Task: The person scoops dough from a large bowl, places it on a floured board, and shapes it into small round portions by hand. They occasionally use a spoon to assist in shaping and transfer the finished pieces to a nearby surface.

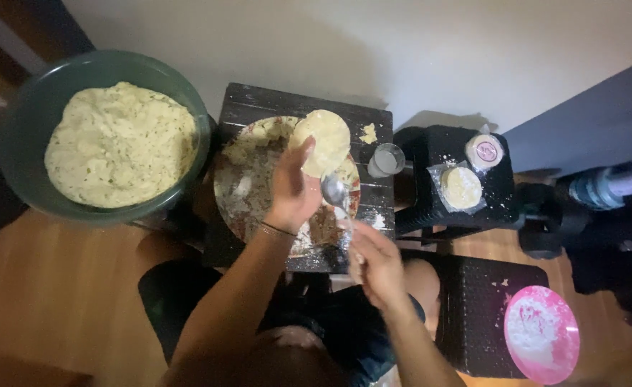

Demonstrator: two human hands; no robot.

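My left hand (293, 188) holds up a flat round disc of pale dough (321, 142) over a floured round tray (244, 188) that lies on a dark wooden stool (373, 122). A thin bracelet sits on that wrist. My right hand (374, 259) grips the handle of a metal spoon (335, 192), whose bowl points up toward the dough disc, just below it.
A large green bowl (22, 136) full of pale filling stands at left. A small glass (386, 159) sits on the stool's right edge. A black stool (498, 183) carries a dough disc on plastic and a small round lid. A pink plate of flour (543, 334) rests at lower right.
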